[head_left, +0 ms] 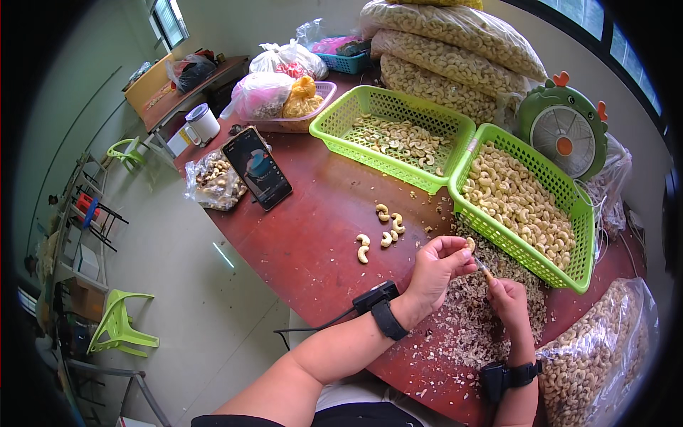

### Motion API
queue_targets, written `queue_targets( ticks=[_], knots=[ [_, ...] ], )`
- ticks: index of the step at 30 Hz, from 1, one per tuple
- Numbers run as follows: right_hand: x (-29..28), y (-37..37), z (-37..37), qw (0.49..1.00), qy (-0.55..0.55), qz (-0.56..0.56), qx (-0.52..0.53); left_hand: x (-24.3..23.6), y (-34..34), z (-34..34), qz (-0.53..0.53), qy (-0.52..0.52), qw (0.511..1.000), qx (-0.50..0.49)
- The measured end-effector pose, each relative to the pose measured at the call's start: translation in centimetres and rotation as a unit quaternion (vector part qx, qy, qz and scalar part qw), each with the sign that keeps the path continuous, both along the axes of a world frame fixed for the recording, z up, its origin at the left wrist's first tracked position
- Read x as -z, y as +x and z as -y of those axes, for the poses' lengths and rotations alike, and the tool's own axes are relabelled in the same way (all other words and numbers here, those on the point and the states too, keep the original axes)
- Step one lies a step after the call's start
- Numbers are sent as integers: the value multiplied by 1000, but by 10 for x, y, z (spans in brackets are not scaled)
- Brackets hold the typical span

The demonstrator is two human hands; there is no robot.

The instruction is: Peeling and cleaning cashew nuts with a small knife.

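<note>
My left hand [439, 268] pinches a pale cashew nut [470, 244] between thumb and fingertips above a heap of peeled skins [469, 320]. My right hand [509, 299] grips a small knife [484, 269] whose thin blade points up-left toward the nut. Both wrists wear black bands. Several peeled cashews [380, 229] lie loose on the red-brown table [306, 242] just left of my hands. A green basket [523, 203] heaped with cashews stands right behind my hands.
A second green basket [390, 135] with fewer nuts sits behind. Big clear sacks of cashews [445, 50] stack at the back, another sack [597, 349] at my right. A phone [257, 167], a bag of nuts [212, 181], a pink basket [284, 99] and a green fan [565, 124] stand around.
</note>
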State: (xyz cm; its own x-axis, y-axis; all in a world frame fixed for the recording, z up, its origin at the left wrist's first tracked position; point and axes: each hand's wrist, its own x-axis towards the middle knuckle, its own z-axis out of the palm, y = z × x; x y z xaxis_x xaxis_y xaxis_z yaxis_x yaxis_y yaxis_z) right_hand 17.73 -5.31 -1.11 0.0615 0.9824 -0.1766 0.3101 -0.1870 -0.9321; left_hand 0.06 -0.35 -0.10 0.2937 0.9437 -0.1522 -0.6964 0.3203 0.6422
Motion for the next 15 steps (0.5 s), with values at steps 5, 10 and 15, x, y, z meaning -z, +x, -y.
queue_targets(
  ticks=[5,10,15],
  knots=[
    [-2,-2,0,1000,-9,12,-3,1,0,0,-8,-4,1000,2],
    [-3,-2,1,1000,-13,7,-12,1,0,0,-11,-8,1000,2],
    [-4,-3,1,1000,-21,12,-12,2,0,0,-15,-9,1000,-1]
  ],
)
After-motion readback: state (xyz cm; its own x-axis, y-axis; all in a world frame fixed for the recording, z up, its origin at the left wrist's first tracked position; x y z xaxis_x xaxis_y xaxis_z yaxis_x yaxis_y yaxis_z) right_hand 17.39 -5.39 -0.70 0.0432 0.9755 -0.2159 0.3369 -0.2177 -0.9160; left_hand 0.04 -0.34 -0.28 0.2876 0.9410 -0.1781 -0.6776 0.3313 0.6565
